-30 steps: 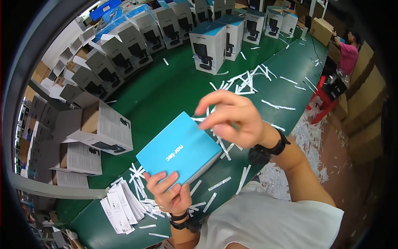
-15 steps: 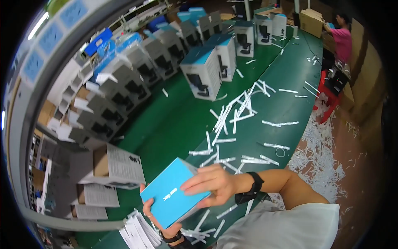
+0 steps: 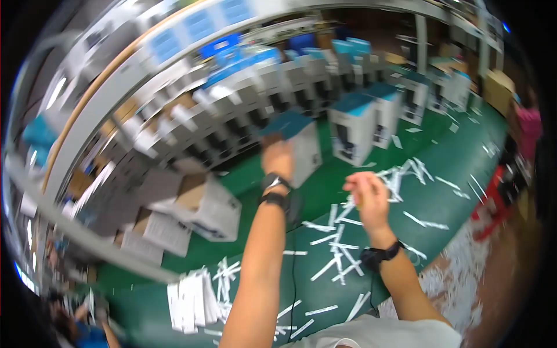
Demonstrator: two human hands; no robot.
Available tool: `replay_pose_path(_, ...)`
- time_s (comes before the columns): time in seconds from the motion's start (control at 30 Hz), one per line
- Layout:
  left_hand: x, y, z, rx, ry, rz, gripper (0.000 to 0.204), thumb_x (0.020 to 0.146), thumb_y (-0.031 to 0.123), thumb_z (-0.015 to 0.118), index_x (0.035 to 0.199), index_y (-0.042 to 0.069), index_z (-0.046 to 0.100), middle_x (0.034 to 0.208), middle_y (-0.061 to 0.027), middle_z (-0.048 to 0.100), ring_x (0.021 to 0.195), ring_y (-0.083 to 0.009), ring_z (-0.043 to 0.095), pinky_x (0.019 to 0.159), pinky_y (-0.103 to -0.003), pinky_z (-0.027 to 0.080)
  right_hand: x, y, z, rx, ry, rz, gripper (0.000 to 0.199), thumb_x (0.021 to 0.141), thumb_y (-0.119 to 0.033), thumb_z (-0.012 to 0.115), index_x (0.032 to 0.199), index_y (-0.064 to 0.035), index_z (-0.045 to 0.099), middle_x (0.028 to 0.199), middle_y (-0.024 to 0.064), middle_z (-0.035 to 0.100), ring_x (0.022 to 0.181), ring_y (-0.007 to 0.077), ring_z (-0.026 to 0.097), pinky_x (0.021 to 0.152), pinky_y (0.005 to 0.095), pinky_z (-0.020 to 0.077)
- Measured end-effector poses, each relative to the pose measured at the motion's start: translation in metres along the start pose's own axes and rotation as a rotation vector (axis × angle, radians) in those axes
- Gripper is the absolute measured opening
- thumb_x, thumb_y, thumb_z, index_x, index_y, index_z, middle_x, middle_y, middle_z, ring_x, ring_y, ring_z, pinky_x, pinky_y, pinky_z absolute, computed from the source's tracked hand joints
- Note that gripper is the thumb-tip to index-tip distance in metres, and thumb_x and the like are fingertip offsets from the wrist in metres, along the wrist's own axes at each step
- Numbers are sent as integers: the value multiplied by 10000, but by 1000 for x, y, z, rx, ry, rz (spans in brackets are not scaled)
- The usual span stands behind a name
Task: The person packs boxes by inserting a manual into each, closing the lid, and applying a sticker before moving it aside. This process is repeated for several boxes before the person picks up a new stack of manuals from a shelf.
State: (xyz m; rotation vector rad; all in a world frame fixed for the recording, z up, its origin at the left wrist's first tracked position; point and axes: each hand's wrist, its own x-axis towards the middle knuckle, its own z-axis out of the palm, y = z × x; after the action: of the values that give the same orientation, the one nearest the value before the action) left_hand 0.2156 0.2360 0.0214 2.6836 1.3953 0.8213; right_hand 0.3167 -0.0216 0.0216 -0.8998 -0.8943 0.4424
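A box with a blue top and white printed sides (image 3: 306, 152) stands upright on the green table. My left hand (image 3: 277, 156) reaches far forward and grips its near left edge; the fingertips blur against the box. My right hand (image 3: 371, 198) hovers over the table to the right of that box, apart from it. Its fingers are loosely bent and spread, with nothing visible in them. Below and around it lie scattered white paper strips (image 3: 342, 255).
Similar closed boxes (image 3: 352, 130) stand to the right, and a long row of open grey boxes (image 3: 246, 110) lines the back. Open white boxes (image 3: 217, 209) stand at left. A paper stack (image 3: 191, 301) lies at the near left. A person in pink (image 3: 528, 130) is at far right.
Both hands were round the blue-topped box close to me. Now the box stands farther forward on the table with my left hand on it, and my right hand has come off. The view has turned left.
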Motion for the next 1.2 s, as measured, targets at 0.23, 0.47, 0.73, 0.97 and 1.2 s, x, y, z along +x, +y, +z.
replay_pose_path(0.23,-78,-25,-107,195,774,89,731,828,420,708,1363,-29,491,1428,-227,457,1369,-491,307,1138,-578,243,9,-1,-15,54,-12,108,466,1088,-364,313,980,-15,603,785,77,643,623,110,552,583,229,437)
replay_pose_path(0.47,-181,-187,-139,-669,719,-462,1008,703,346,862,1411,-106,305,1349,-218,485,1262,-307,463,1071,-430,363,-5,-4,27,-78,-336,257,110,897,-99,648,899,-49,550,675,-53,458,592,40,409,563,208,353)
replay_pose_path(0.73,-327,-125,-113,-1241,55,-255,1083,690,507,858,1465,-40,336,1445,-175,456,1330,-297,452,1116,-431,356,-33,0,32,121,-690,164,1006,631,-336,911,1439,-17,404,1511,68,375,630,50,418,555,188,342)
replay_pose_path(0.97,-325,-48,-90,-1174,83,-209,1124,693,502,823,1493,-64,273,1529,-227,332,1435,-332,304,1168,-415,240,-57,0,50,13,-580,353,1021,725,-399,846,1482,17,302,1358,104,509,1287,195,448,1093,349,338)
replay_pose_path(1.2,-336,-38,-170,-401,203,-25,819,742,425,783,1422,79,483,1503,-221,382,1405,-435,324,1148,-550,233,-53,4,24,-162,-426,379,563,875,-240,674,1332,18,470,1199,93,597,1106,181,559,957,322,443)
